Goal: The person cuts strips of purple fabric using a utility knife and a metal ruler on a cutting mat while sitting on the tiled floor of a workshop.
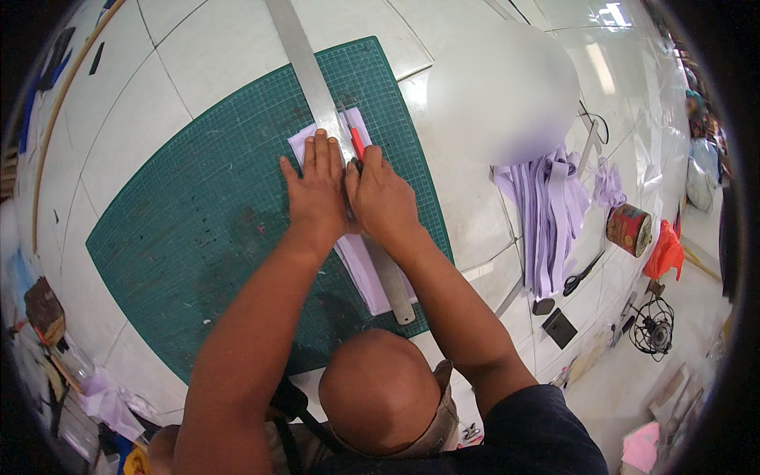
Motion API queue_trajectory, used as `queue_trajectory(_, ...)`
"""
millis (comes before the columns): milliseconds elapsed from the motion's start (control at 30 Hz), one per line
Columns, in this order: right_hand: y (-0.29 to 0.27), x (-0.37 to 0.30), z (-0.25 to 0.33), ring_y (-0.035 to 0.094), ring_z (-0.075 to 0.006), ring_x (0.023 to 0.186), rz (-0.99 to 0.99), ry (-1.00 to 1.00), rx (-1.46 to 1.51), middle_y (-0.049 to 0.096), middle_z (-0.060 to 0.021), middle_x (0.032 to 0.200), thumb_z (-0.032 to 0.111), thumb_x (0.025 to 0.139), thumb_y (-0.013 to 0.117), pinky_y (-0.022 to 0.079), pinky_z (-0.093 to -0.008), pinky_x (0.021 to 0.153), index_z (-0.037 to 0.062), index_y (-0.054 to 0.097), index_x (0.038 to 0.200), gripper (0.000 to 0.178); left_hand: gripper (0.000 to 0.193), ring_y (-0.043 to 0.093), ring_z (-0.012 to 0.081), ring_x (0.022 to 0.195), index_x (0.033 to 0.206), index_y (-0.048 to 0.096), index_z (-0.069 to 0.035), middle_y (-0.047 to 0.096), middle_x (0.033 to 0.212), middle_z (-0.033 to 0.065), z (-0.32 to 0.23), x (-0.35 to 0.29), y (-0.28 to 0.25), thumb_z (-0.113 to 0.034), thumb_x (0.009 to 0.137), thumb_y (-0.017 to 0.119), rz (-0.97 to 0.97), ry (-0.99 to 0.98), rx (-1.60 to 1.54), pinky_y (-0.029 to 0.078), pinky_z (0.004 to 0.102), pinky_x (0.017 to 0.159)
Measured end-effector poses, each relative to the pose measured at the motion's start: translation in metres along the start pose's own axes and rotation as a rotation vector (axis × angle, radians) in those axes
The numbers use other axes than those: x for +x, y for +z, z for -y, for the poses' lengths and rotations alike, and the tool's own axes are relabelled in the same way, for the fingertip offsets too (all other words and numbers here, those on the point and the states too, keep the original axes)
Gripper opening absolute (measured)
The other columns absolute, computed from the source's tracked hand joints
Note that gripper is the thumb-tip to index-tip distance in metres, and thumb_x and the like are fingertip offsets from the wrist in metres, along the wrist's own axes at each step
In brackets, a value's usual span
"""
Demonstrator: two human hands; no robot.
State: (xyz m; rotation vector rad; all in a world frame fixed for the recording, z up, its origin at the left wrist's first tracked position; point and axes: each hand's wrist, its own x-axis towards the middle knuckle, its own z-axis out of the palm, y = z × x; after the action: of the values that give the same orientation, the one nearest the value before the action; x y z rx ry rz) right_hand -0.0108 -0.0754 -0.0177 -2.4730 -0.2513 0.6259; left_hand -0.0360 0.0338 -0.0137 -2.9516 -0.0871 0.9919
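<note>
A long steel ruler (302, 55) lies lengthwise over a folded stack of lilac fabric (358, 267) on the green cutting mat (190, 206). Pressed flat on the ruler and the fabric, my left hand (317, 194) has its fingers stretched forward and the thumb out to the side. My right hand (385, 198) is closed around a red utility knife (357, 144). Its thin blade points away from me, along the ruler's right edge over the fabric. My right fingers hide the rear of the knife, and both hands cover the middle of the stack.
Lilac fabric strips (546, 226) lie in a bundle on the white tiles to the right. Beyond them are black scissors (584, 273), a red tin (628, 229), an orange plastic bag (665, 252) and a small wire-caged fan (653, 324). Assorted materials line the far left.
</note>
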Motion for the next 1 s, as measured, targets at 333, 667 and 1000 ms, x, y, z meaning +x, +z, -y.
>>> queue_trajectory(333,0.003,0.006,0.005,0.067,-0.0481,0.082,0.05,0.011,-0.055,0.067,-0.0283,0.091,0.028,0.098,0.052,0.053,-0.0564,0.073,0.0006,0.045,0.107,0.03,0.123,0.01,0.0333,0.154,0.157,0.021,0.0,0.013,0.165,0.0205,0.0,0.002,0.026,-0.061,0.065,0.075,-0.2,-0.003,0.046,0.024,0.0671,0.112)
queue_trajectory(667,-0.008,-0.057,-0.028,0.067,-0.0474,0.078,0.239,0.113,-0.077,0.068,-0.0289,0.084,0.03,0.098,0.054,0.053,-0.0561,0.069,0.0017,0.041,0.109,0.033,0.142,0.011,0.0323,0.154,0.157,0.011,0.002,0.009,0.166,0.0194,-0.003,-0.002,0.0,-0.069,0.056,0.082,-0.004,-0.026,0.03,0.021,0.0649,0.116)
queue_trajectory(1000,-0.009,-0.24,-0.109,0.068,-0.0467,0.083,0.487,0.411,-0.169,0.068,-0.0248,0.092,0.031,0.099,0.052,0.053,-0.0566,0.071,0.0055,0.041,0.112,0.031,0.147,0.007,0.0309,0.155,0.158,0.008,0.001,0.005,0.167,0.0179,-0.006,-0.001,-0.007,-0.075,0.054,0.08,0.068,-0.048,0.047,0.021,0.0642,0.116)
